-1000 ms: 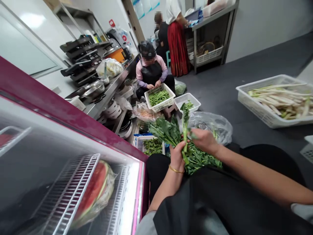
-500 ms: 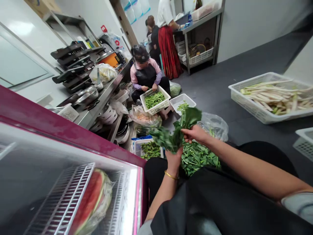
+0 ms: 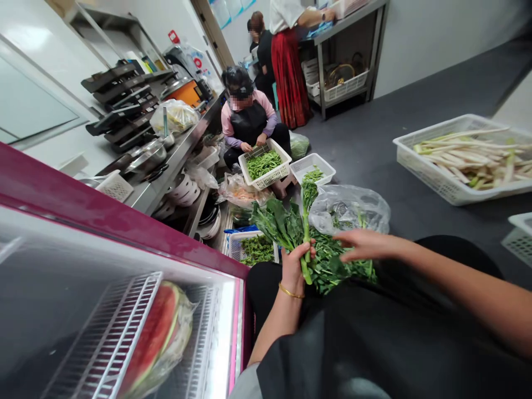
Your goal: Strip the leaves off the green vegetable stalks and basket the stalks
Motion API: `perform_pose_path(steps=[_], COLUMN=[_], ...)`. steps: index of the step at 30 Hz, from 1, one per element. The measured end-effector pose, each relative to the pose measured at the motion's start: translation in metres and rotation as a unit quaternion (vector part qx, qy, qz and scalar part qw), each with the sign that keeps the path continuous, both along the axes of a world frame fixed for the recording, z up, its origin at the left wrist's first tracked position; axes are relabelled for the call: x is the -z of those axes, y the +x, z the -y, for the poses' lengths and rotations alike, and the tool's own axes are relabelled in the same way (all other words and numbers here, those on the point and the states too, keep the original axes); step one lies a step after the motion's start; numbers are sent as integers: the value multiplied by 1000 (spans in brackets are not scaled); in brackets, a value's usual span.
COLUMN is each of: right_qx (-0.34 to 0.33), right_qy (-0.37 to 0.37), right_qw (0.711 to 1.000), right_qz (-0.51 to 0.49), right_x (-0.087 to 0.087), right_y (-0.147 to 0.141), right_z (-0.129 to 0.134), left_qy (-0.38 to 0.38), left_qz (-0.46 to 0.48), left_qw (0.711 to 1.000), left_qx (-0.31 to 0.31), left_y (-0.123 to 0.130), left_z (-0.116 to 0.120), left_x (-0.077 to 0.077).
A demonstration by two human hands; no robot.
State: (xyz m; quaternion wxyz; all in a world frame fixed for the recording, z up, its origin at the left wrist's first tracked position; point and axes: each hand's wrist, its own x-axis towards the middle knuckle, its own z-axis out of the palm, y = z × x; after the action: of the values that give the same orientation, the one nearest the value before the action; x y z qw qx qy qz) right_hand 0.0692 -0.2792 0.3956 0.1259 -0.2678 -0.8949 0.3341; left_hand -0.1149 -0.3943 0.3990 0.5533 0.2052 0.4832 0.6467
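My left hand (image 3: pixel 294 267), with a gold bangle at the wrist, is closed around leafy green stalks (image 3: pixel 306 221). A thick pale-green stem runs upright through its fingers, and broad dark leaves fan out to the left. My right hand (image 3: pixel 368 245) hovers to the right with fingers stretched out and slightly blurred; nothing shows in it. Below both hands lies a heap of cut leafy greens (image 3: pixel 332 266) in front of my lap. A clear plastic bag (image 3: pixel 353 208) with some greens in it sits just beyond the heap.
At my left stands an open fridge (image 3: pixel 124 238) holding a cut watermelon (image 3: pixel 155 338). A white basket (image 3: pixel 235 249) of greens is beyond my knee. Ahead, a seated person (image 3: pixel 247 113) handles green beans in a basket (image 3: pixel 270 180). A crate (image 3: pixel 432 174) of long white stalks stands right.
My right hand has come away from the greens, moved right and opened. A large leaf is gone from the bunch, and the stem now shows in my left hand.
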Motion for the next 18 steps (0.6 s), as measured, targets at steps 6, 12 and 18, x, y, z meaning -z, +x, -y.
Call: perform_pose_path(steps=[6,12,18], right_qx=[136,-24,172], right_qy=[92,76,-85], right_qw=[971,993,971], right_qz=[-174,-85,-143], right_x=[-38,-26,-46], right_y=[-50,-34,-42], right_z=[0,33,-15], left_qy=[3,36,78], left_qz=[-44,-225,-477], left_qw=[999,968,868], left_qx=[-21,-109,-112], left_y=[17,9,3], left_z=[-2,-3,4], left_x=[1,10,29])
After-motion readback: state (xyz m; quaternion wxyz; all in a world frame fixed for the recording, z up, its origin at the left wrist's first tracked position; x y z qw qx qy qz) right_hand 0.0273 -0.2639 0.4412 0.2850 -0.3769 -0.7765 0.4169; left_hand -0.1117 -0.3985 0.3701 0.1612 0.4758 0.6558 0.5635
